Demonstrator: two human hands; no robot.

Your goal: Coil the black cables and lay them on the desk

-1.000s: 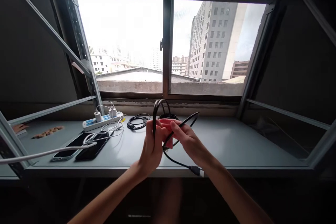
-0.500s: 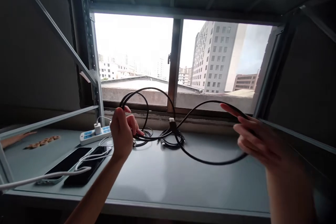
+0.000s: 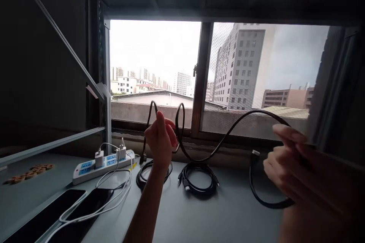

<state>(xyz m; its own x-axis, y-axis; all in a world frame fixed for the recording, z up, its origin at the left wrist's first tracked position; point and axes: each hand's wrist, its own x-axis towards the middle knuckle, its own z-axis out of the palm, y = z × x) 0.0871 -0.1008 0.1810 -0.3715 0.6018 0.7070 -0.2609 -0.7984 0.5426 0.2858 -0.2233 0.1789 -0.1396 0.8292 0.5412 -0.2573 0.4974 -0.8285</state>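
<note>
A long black cable (image 3: 218,147) hangs in loose loops between my two hands above the table. My left hand (image 3: 159,136) is closed around it, with one loop rising on each side and a dark plug end (image 3: 143,157) dangling to the left. My right hand (image 3: 285,163) pinches the cable farther right. Below that hand curls a short end with a silver-tipped plug (image 3: 255,153). On the table under the hands lie two coiled black cables, one coil (image 3: 196,191) in the middle and another coil (image 3: 140,177) partly hidden behind my left forearm.
A white power strip (image 3: 82,176) with two plugged-in chargers lies at the left. White charging cables (image 3: 125,195) cross two dark phones (image 3: 94,201) in front of it. Small brown pieces (image 3: 31,172) sit far left. A metal post (image 3: 107,83) and window (image 3: 205,83) stand behind.
The view has shifted closer to the table. My hands have moved right in view, and the cable's crossed loops have opened into a longer wavy span. The other person's hand at far left is gone.
</note>
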